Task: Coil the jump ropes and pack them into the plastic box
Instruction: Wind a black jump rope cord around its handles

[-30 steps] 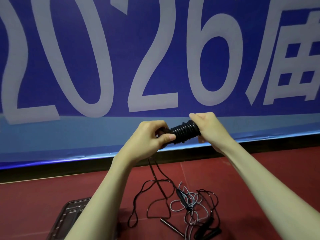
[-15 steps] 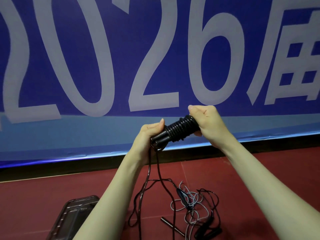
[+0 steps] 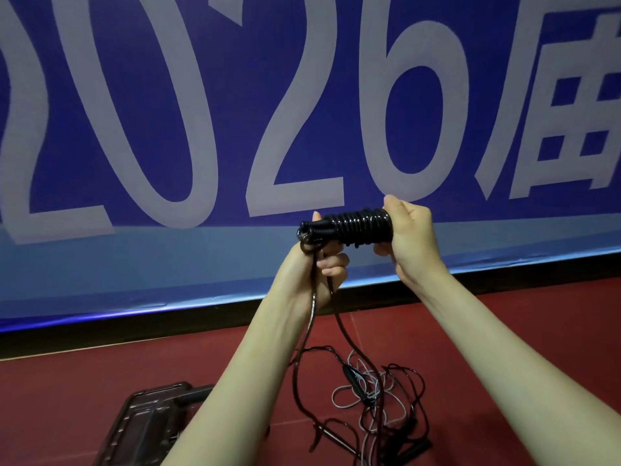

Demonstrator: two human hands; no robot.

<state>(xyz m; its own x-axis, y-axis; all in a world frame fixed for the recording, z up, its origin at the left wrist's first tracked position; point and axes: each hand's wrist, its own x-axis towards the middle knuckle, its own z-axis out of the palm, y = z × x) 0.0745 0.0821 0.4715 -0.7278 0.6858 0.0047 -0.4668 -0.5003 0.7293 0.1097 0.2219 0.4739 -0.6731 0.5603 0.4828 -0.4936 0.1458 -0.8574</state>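
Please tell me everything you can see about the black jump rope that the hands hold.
The black jump rope is glossy, like plastic-coated cord, wound in tight turns round its handles into a short bundle held roughly level, chest-high. The right hand grips one end; the left hand holds the other, where two loose strands hang down to the red floor.

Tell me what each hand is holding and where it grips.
The right hand grips the coiled end of the black jump rope; the left hand holds the loose cord just below the handle tips.
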